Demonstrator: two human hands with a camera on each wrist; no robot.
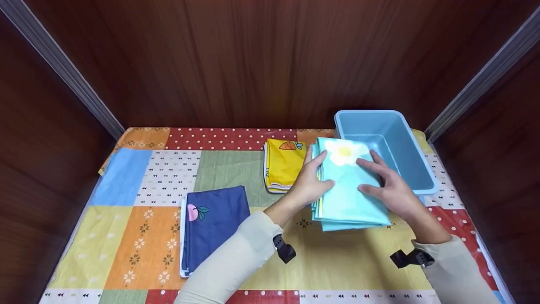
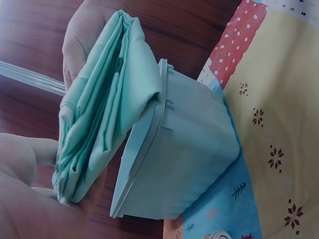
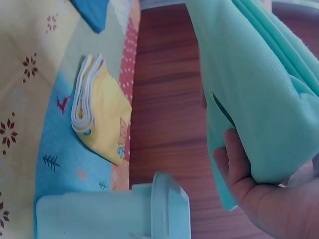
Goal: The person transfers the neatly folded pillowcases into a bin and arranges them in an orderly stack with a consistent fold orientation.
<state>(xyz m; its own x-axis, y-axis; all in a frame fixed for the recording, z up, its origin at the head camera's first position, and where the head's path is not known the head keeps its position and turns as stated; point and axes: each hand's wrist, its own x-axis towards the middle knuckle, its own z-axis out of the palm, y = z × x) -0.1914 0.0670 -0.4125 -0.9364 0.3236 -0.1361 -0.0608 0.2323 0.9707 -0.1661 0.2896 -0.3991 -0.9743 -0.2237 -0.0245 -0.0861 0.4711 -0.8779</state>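
Note:
A folded mint-green cloth (image 1: 350,194) with a white flower print is held up above the table, in front of the blue bin. My left hand (image 1: 310,181) grips its left edge, thumb on top and the other fingers partly hidden. On the right side my right hand (image 1: 390,188) holds the same cloth, thumb and some fingertips on its upper face. The left wrist view shows the stacked layers of the folded cloth (image 2: 107,99) edge-on. In the right wrist view, fingers (image 3: 237,159) curl around the lower edge.
The light-blue plastic bin (image 1: 415,160) stands at the back right. A folded yellow cloth (image 1: 280,164) with a carrot print lies left of it. Nearer and further left is a folded navy cloth (image 1: 219,219). Brown wood-look panels (image 1: 236,63) enclose the patchwork-covered table (image 1: 164,177).

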